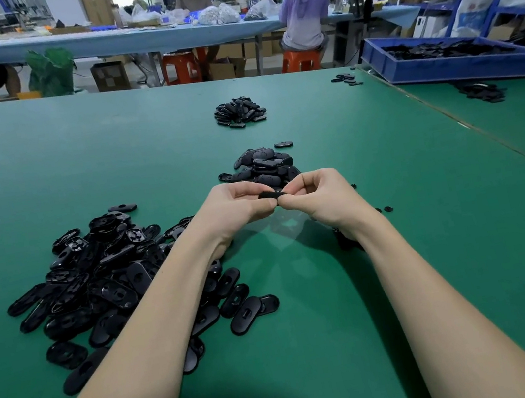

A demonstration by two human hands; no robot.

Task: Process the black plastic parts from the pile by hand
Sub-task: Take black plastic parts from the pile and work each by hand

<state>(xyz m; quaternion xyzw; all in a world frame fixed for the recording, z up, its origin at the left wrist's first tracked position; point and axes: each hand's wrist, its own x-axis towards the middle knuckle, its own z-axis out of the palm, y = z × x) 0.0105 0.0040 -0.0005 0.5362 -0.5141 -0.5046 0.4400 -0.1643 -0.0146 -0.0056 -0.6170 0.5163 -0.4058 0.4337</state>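
Note:
A large pile of black oval plastic parts [101, 281] lies on the green table [392, 298] at the left, partly under my left forearm. A smaller heap of parts [262, 167] sits just beyond my hands. My left hand [231, 209] and my right hand [319, 196] meet above the table, both pinching one black part [271, 194] between thumbs and fingertips. Most of that part is hidden by my fingers.
A third heap of black parts [239, 112] lies farther back in the middle. A blue bin [447, 63] of black pieces stands at the right rear. Small black bits [388, 209] lie right of my right wrist. People sit at a long table [123, 41] behind.

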